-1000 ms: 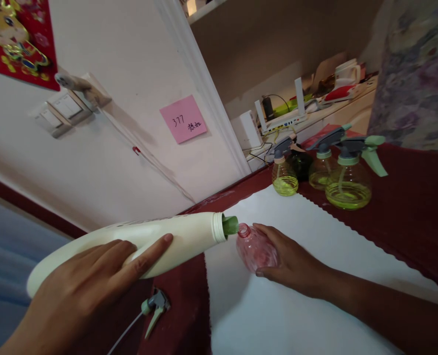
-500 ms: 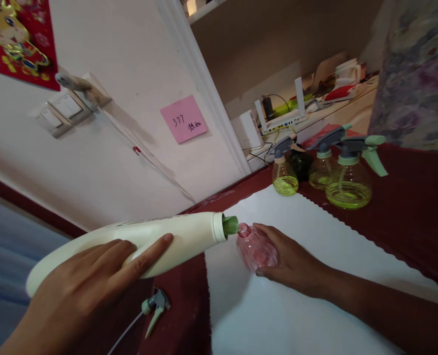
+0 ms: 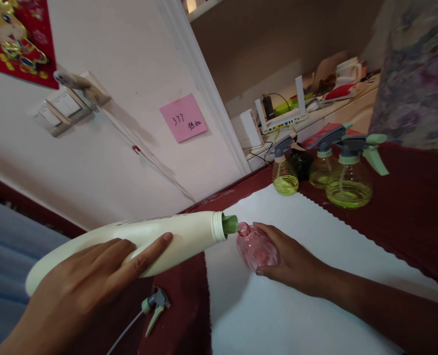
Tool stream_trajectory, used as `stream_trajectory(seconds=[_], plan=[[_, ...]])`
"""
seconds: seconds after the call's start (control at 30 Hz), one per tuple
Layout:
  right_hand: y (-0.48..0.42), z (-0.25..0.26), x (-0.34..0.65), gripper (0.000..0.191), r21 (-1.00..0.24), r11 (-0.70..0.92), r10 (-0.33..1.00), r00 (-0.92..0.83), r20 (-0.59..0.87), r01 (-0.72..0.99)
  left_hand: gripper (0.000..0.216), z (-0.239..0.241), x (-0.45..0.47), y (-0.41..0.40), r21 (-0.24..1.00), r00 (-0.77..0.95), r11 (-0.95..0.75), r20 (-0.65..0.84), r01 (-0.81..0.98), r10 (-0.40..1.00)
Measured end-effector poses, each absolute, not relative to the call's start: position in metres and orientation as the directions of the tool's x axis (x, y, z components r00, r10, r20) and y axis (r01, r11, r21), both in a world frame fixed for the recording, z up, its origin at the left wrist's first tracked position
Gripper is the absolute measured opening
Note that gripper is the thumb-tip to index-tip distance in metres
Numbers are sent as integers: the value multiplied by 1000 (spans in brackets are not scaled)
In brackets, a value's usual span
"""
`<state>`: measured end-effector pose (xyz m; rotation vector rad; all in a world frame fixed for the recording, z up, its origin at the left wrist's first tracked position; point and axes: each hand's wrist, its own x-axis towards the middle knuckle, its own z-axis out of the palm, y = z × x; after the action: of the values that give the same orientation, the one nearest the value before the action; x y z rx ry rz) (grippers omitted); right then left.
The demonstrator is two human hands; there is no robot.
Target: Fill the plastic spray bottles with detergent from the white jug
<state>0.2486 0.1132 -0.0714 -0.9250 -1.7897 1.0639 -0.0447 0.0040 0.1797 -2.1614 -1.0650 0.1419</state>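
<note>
My left hand [image 3: 82, 283] grips a large cream-white bottle [image 3: 189, 234], tipped on its side so its green spout [image 3: 230, 225] meets the open mouth of a small pink clear bottle [image 3: 253, 246]. My right hand [image 3: 296, 264] wraps around that pink bottle and holds it on a white mat [image 3: 315, 236]. A loose spray-trigger head with its tube [image 3: 154, 308] lies on the red cloth below the white bottle.
Three yellow-green spray bottles [image 3: 348, 180] stand at the back on the red tablecloth [image 3: 418, 197]. Behind them are a white router [image 3: 283, 116] and clutter on a counter. On the wall hang a pink note [image 3: 184, 118] and a switch plate [image 3: 61, 106].
</note>
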Motion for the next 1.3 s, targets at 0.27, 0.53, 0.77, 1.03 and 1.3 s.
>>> stream_trajectory(seconds=[0.27, 0.53, 0.77, 1.03, 1.3], plan=[[112, -68, 249, 89, -923, 342, 887, -384, 255, 177, 75, 182, -53, 11, -686, 744, -458, 185, 565, 642], [112, -67, 250, 88, -921, 351, 882, -391, 264, 167, 76, 182, -42, 4, -630, 651, -414, 198, 657, 732], [113, -69, 250, 89, -920, 355, 880, -392, 269, 166, 77, 182, -46, 4, -655, 658, -403, 196, 640, 727], [113, -69, 250, 89, -915, 365, 879, -388, 278, 172, 74, 181, -59, 9, -680, 702, -423, 192, 600, 686], [112, -66, 251, 87, -914, 369, 874, -399, 279, 169, 72, 182, -47, 3, -636, 643, -410, 182, 654, 744]])
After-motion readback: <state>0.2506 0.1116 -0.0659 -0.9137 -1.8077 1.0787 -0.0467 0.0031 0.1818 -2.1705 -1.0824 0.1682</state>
